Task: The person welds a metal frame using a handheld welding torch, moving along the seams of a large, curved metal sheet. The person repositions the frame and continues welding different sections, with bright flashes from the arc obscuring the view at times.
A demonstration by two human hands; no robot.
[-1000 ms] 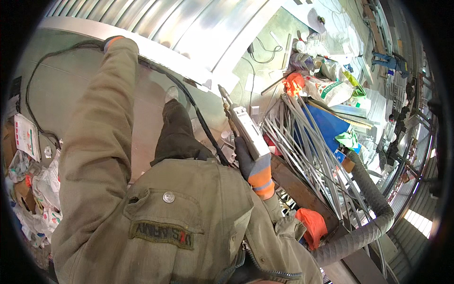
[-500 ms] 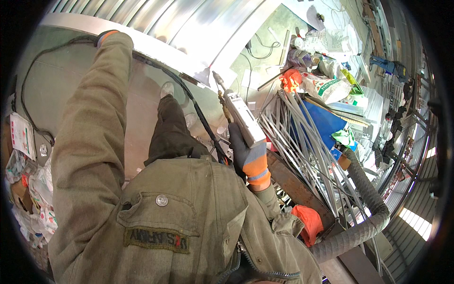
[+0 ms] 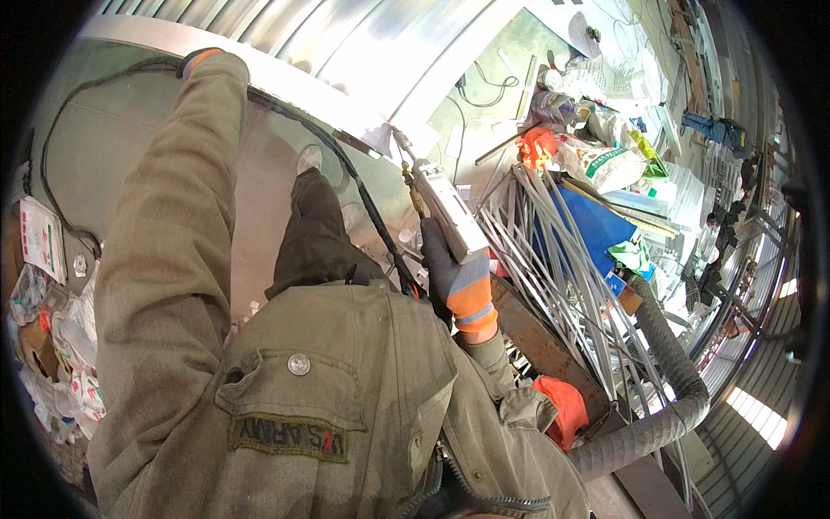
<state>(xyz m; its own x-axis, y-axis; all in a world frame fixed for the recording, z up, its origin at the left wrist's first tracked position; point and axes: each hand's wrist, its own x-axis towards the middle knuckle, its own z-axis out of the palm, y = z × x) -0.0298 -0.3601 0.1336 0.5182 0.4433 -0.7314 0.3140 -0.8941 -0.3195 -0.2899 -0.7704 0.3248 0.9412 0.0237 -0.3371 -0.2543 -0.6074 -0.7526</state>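
Observation:
In a dark glove with an orange and grey cuff, my right hand (image 3: 450,275) is wrapped around a white boxy welding gun (image 3: 453,216). A narrow metal nozzle on the gun points up and left, its tip close to the lower corner of a shiny ribbed metal panel (image 3: 316,39). Brass fittings (image 3: 410,183) run along the gun's left side. Far out at upper left, my left hand (image 3: 192,64) reaches to the pale front edge of the panel. Its sleeve covers most of that glove, so the fingers are hidden.
A black cable (image 3: 350,169) runs below the panel edge toward my right hand. Thin metal strips (image 3: 566,264) lie heaped at right, beside a blue panel (image 3: 584,216) and a thick grey hose (image 3: 670,424). Plastic bags (image 3: 596,163) sit beyond them; a white box (image 3: 41,238) stands at left.
The view has shifted slightly. My right hand and the welding gun sit almost where they were, the nozzle still near the panel's corner. My left hand stays at the panel edge.

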